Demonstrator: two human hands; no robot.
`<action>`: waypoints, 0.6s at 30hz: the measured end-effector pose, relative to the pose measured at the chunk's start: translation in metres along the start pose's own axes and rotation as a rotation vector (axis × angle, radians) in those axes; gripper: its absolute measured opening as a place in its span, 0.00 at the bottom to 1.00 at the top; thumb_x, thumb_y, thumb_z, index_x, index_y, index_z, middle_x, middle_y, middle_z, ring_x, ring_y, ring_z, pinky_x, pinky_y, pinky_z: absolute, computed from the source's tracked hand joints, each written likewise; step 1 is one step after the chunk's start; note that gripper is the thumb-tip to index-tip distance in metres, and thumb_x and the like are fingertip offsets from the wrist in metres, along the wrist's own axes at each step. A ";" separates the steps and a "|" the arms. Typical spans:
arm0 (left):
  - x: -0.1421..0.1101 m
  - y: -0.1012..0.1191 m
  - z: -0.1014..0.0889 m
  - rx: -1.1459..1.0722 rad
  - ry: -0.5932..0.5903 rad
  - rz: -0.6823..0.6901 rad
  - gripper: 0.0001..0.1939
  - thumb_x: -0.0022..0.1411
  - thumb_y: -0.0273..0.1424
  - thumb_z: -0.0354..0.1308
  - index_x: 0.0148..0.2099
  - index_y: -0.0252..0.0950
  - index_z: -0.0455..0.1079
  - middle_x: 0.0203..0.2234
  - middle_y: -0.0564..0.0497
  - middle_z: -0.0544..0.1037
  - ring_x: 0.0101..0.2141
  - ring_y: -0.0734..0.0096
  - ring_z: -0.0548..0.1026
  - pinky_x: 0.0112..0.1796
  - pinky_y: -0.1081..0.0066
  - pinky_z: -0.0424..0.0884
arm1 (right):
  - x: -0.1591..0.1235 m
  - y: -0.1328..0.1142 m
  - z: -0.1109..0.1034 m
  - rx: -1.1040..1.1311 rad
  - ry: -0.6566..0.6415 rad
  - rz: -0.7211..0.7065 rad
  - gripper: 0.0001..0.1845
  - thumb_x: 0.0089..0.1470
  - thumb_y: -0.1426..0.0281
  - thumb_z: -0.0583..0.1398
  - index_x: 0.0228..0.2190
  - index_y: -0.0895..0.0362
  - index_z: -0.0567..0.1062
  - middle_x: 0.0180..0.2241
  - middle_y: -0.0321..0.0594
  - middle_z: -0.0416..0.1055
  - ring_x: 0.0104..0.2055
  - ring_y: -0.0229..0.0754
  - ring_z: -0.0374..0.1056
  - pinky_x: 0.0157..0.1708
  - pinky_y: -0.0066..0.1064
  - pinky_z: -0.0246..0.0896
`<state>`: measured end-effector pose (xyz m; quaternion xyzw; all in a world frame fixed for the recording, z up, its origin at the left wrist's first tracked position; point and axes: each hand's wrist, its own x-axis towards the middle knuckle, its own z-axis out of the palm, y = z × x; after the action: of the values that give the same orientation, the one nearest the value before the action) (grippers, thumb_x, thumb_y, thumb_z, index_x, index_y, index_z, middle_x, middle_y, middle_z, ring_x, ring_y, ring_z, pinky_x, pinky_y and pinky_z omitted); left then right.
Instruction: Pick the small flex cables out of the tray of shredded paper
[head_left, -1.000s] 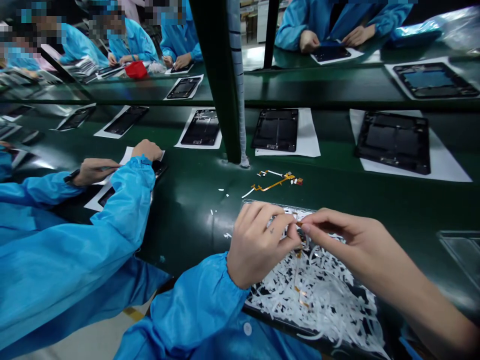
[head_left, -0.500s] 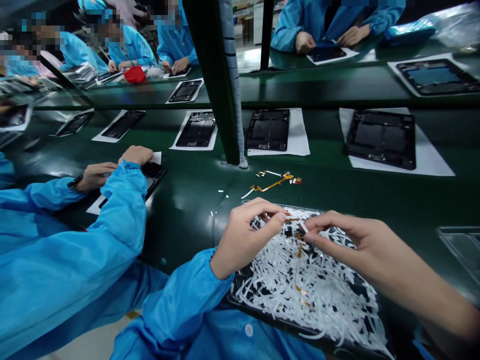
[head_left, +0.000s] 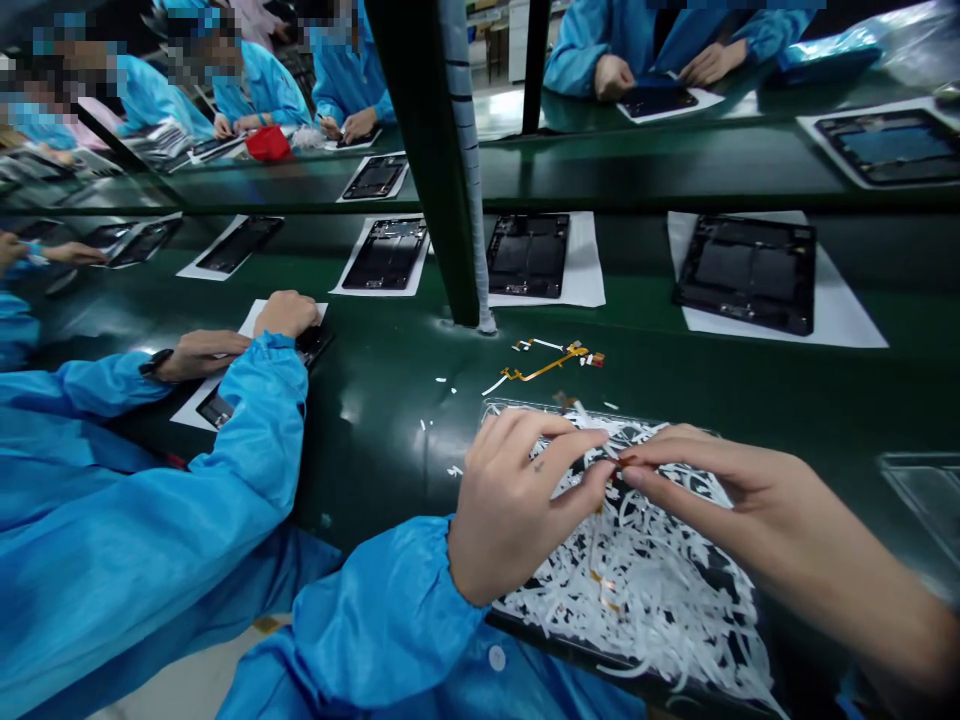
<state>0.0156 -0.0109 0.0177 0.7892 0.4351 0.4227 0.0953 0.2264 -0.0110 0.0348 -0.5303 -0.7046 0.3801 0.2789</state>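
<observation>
Flex-cable piece [head_left: 613,466], small and orange-brown, sits pinched between both hands' fingertips just above the tray [head_left: 525,408] of white liner strips [head_left: 645,590]. Going L to R:

Far left, a co-worker's sleeve [head_left: 247,430] in blue reaches onto a tablet frame [head_left: 217,408] lying on white paper; that person's two hands rest at its far end.

Centre, the green post [head_left: 435,160] stands on the belt [head_left: 375,400], w/ a gold flex cable [head_left: 551,365] and a few white scraps lying loose just beyond the tray.

Left hand [head_left: 517,500]: curled, thumb and forefinger closed on the piece's near end. Half a sec. ago this hand was spread wider and apart from the right; now the fingertips of both hands meet, so the grip has gone from one-handed to shared.

Right hand [head_left: 705,480]: thumb and forefinger clamped on the other end, other fingers stretched out. Whether a liner strip is being peeled off the piece can't be told; it's too small, prob. partly hidden by the fingertips.

Right of that, more tablet frames [head_left: 746,272] lie on paper sheets along the belt, well apart from the hands.
</observation>
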 end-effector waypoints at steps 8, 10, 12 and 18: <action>-0.002 0.000 0.009 0.071 -0.003 0.030 0.04 0.65 0.24 0.61 0.39 0.37 0.76 0.31 0.55 0.82 0.35 0.70 0.79 0.36 0.69 0.71 | -0.002 -0.003 0.018 -0.112 0.058 -0.157 0.10 0.65 0.61 0.61 0.39 0.49 0.81 0.37 0.37 0.79 0.39 0.43 0.74 0.39 0.34 0.70; -0.002 -0.001 0.010 0.110 -0.002 0.036 0.05 0.64 0.24 0.60 0.37 0.37 0.75 0.30 0.55 0.82 0.34 0.70 0.79 0.36 0.69 0.71 | -0.003 -0.004 0.019 -0.147 0.072 -0.177 0.10 0.66 0.61 0.60 0.38 0.50 0.80 0.36 0.38 0.78 0.39 0.43 0.73 0.38 0.34 0.70; -0.003 -0.006 0.010 0.142 -0.017 0.029 0.05 0.64 0.24 0.59 0.36 0.37 0.75 0.30 0.54 0.81 0.34 0.69 0.78 0.36 0.68 0.70 | -0.006 -0.004 0.015 -0.175 0.092 -0.176 0.11 0.66 0.62 0.59 0.38 0.50 0.80 0.37 0.40 0.77 0.38 0.43 0.73 0.35 0.33 0.70; -0.012 -0.032 0.010 0.230 -0.210 0.042 0.07 0.65 0.25 0.55 0.36 0.36 0.74 0.30 0.53 0.79 0.32 0.69 0.75 0.31 0.67 0.66 | -0.022 0.014 -0.023 -0.293 0.176 -0.067 0.11 0.63 0.58 0.61 0.44 0.45 0.81 0.40 0.38 0.76 0.35 0.39 0.73 0.25 0.26 0.67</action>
<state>0.0003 0.0011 -0.0117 0.8437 0.4519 0.2870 0.0404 0.2583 -0.0247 0.0362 -0.5728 -0.7425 0.2161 0.2717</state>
